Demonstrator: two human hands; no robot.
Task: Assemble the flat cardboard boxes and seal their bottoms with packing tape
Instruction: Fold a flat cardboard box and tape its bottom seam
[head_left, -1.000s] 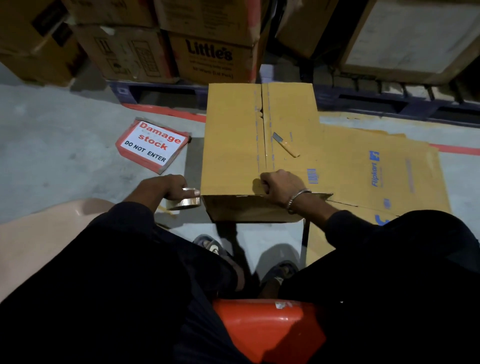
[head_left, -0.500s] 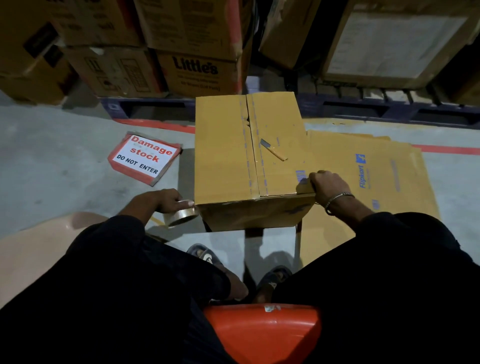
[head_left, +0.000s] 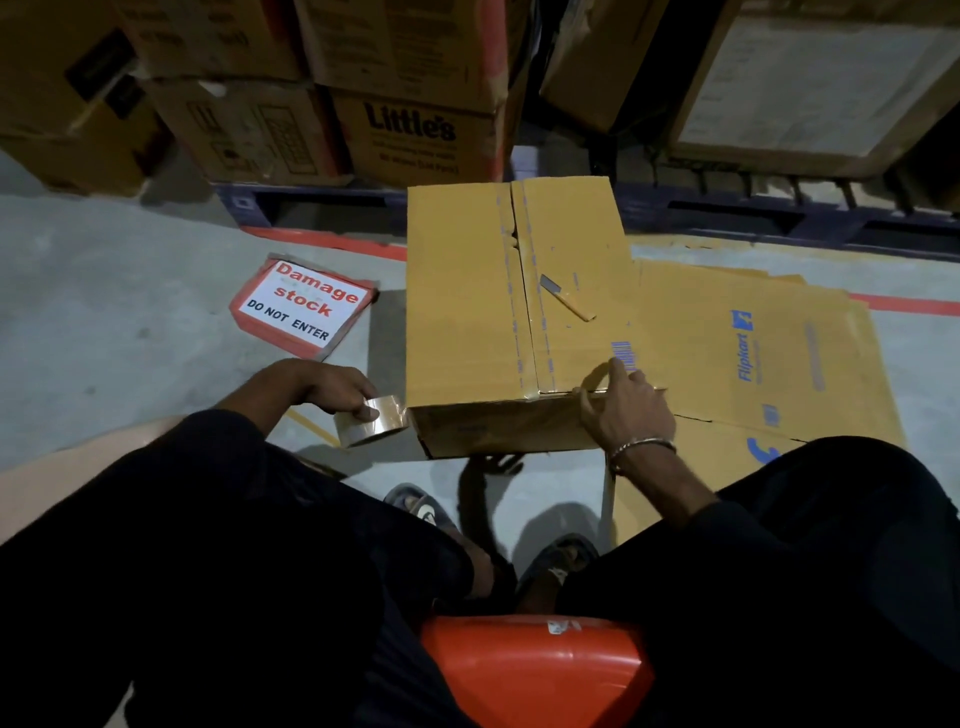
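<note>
An assembled brown cardboard box (head_left: 467, 312) stands on the floor in front of me, flaps up, with clear tape along the centre seam. My left hand (head_left: 322, 387) grips a roll of clear packing tape (head_left: 371, 421) right against the box's near left corner. My right hand (head_left: 628, 405) lies on the box's near right edge, its fingers stretched out over the top and its thumb on the front face. A yellow-handled cutter (head_left: 566, 297) lies on the box top. To the right of the box, flat cardboard boxes (head_left: 753, 353) lie stacked.
A red "Damage stock DO NOT ENTER" sign (head_left: 304, 309) lies on the floor to the left. Stacked cartons (head_left: 415, 130) on dark pallets (head_left: 779, 218) close off the back. An orange stool (head_left: 535, 670) sits between my legs, and my sandalled feet (head_left: 556, 561) are under the box's near side.
My right hand slid from the seam at the near edge to the box's right corner, and its fingers have straightened over the top. The left hand stays beside the box with the tape roll.
</note>
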